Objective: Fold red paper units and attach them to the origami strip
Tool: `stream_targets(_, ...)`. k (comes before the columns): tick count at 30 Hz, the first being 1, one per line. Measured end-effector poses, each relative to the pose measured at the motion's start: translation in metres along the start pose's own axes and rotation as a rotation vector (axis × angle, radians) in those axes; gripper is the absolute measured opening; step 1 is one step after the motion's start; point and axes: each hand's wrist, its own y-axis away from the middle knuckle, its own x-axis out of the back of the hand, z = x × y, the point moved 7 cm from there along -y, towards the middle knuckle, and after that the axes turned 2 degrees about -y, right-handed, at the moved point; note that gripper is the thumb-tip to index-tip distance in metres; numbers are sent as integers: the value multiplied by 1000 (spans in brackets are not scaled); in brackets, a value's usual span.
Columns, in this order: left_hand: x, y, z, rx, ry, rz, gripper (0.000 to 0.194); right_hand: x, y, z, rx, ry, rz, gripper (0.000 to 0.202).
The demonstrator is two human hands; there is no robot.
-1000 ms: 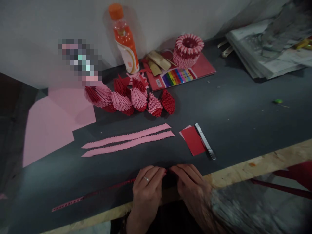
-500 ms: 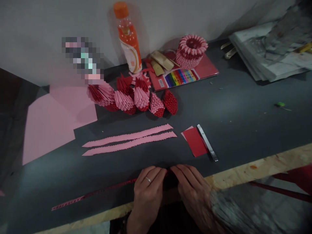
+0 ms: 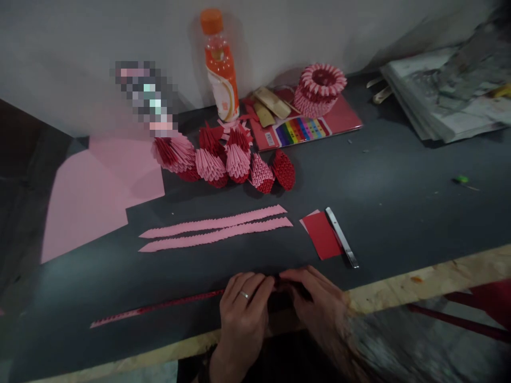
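While I look down at the dark tabletop [image 3: 399, 175] | left hand [image 3: 243, 314] and right hand [image 3: 313, 303] pinch the near end of a long red folded-paper chain [image 3: 159, 307] | two pink chains [image 3: 215, 230] lie finished beyond | red paper square [image 3: 324, 236] still unfolded

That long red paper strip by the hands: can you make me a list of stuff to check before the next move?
1. Both hands on the strip's end: the left hand and right hand meet there, fingertips together. Ok.
2. The grip on the paper itself: hidden under the fingers. Cannot tell.
3. The red paper strip lies flat and straight on the dark table. Ok.
4. The two pink strips lie apart from the hands. Ok.
5. The metal blade beside the red paper square lies clear of the hands. Ok.
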Motion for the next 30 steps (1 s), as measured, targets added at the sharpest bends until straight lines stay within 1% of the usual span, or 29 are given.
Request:
stream_targets(3, -2, 2, -1, 3, 39, -37, 31, 6, -2, -2, -60, -47, -7, 12)
stream_targets(7, -1, 7, 2, -65, 12, -26, 32, 9, 5, 4, -209, -146, -39, 12)
stream_targets(11, 5, 6, 5, -67, 9, 11, 32, 10, 14, 6, -299, -247, -77, 9)
stream_targets(13, 9, 5, 7, -74, 2, 32, 32, 12, 15, 5, -317, -282, -67, 8)
stream_targets(16, 10, 4, 7, -85, 43, 18, 32, 10, 13, 4, -344, -307, -53, 9)
stream_targets(18, 9, 4, 6, -81, 69, 9, 34, 6, 11, 4, -385, -315, -80, 10)
stream_targets(20, 9, 4, 6, -77, 74, 24, 34, 3, 10, 3, -418, -308, -108, 10)
stream_targets(22, 11, 2, 7, -80, 78, 66, 32, 2, 11, 1, -407, -294, -110, 10)
stream_targets(25, 16, -2, 7, -58, 110, 115, 28, 4, 16, -1, -369, -293, -81, 12)
stream_targets(27, 18, -5, 7, -58, 130, 112, 28, 5, 19, -1, -384, -302, -75, 12)
stream_targets(30, 19, -8, 7, -103, 137, 105, 25, 3, 23, 0, -432, -342, -81, 13)
